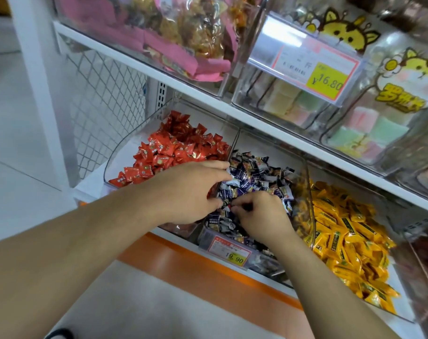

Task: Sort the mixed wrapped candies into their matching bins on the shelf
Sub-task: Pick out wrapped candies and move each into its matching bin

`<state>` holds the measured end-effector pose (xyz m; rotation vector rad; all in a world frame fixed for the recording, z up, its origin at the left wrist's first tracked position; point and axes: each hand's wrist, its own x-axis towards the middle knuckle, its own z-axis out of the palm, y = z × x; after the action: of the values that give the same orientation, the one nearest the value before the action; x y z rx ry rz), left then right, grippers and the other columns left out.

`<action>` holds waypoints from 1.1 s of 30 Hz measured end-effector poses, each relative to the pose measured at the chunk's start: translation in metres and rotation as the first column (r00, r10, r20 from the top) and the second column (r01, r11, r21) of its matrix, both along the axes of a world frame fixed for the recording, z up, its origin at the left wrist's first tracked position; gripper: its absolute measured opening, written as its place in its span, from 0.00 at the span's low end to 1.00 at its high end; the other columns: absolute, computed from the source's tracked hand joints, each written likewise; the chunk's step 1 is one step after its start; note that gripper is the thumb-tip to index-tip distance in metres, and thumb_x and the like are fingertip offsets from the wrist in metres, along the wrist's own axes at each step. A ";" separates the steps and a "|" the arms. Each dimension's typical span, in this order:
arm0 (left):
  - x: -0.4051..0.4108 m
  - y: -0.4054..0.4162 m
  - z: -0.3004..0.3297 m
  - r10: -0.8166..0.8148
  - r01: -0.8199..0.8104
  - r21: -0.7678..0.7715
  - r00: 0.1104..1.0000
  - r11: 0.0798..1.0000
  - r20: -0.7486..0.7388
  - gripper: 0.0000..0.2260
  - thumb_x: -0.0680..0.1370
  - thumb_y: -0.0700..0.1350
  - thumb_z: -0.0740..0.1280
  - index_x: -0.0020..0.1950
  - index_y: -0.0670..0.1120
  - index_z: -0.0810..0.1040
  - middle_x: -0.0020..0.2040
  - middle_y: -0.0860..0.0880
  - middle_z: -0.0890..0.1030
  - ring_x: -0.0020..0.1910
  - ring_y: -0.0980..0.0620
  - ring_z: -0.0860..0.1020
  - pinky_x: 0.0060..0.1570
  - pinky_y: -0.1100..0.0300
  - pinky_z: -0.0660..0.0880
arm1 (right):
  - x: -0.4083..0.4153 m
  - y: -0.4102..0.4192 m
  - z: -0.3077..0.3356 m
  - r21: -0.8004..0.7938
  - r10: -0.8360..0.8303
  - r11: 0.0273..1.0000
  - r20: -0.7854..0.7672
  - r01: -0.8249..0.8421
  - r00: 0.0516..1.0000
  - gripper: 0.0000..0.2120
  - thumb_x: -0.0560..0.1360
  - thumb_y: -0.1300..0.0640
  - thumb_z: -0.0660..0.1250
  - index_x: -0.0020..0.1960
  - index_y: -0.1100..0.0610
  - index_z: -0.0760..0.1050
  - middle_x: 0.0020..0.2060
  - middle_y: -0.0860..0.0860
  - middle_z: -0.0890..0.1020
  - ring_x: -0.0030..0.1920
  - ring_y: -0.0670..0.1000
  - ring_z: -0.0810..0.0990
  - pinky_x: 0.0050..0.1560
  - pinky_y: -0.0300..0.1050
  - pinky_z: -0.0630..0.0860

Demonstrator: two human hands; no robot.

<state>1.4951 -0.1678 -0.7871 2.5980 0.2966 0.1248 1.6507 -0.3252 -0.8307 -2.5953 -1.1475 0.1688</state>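
Observation:
Three clear bins stand side by side on the lower shelf. The left bin (115, 152) holds red wrapped candies (176, 145). The middle bin (305, 177) holds dark blue and white candies (252, 174). The right bin (403, 311) holds yellow candies (342, 228). Both hands are in the middle bin. My left hand (191, 192) lies across the divider with curled fingers among the blue candies, a bit of red showing under it. My right hand (261, 214) pinches a small candy (228, 207) with red on it at its fingertips, close to my left thumb.
A price tag (230, 252) hangs on the middle bin's front. The upper shelf (232, 111) overhangs the bins and carries clear bins of pink-wrapped snacks (173, 45) and pastel sweets (369, 128). A wire mesh panel (103, 99) closes the left side. An orange strip (188, 263) edges the base.

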 end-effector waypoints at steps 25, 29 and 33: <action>0.008 -0.014 0.001 0.042 -0.054 0.064 0.985 0.997 0.168 0.18 0.81 0.56 0.68 0.72 0.58 0.75 0.80 0.59 0.62 0.80 0.57 0.59 0.78 0.55 0.57 | -0.009 -0.028 0.050 0.334 -0.043 0.933 -0.258 0.131 0.965 0.10 0.81 0.57 0.69 0.41 0.50 0.81 0.29 0.43 0.77 0.30 0.41 0.73 0.31 0.38 0.73; 0.012 -0.022 0.004 0.026 -0.039 0.065 0.980 0.997 0.197 0.22 0.78 0.61 0.69 0.71 0.56 0.77 0.76 0.59 0.68 0.76 0.58 0.64 0.78 0.49 0.61 | -0.022 -0.023 0.062 0.443 0.021 0.874 -0.444 0.199 0.896 0.09 0.81 0.58 0.70 0.43 0.52 0.84 0.32 0.49 0.83 0.31 0.46 0.77 0.34 0.44 0.74; 0.016 -0.026 0.008 0.109 -0.125 0.035 0.946 0.992 0.304 0.10 0.76 0.56 0.74 0.55 0.56 0.83 0.59 0.59 0.80 0.61 0.57 0.75 0.66 0.49 0.73 | -0.032 -0.023 0.070 0.524 0.111 0.816 -0.555 0.243 0.825 0.06 0.80 0.60 0.71 0.46 0.57 0.85 0.36 0.55 0.86 0.36 0.52 0.83 0.39 0.44 0.80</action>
<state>1.5113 -0.1939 -0.7793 2.5641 0.3388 0.5740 1.6189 -0.3481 -0.7611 -1.8433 -0.7241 0.4613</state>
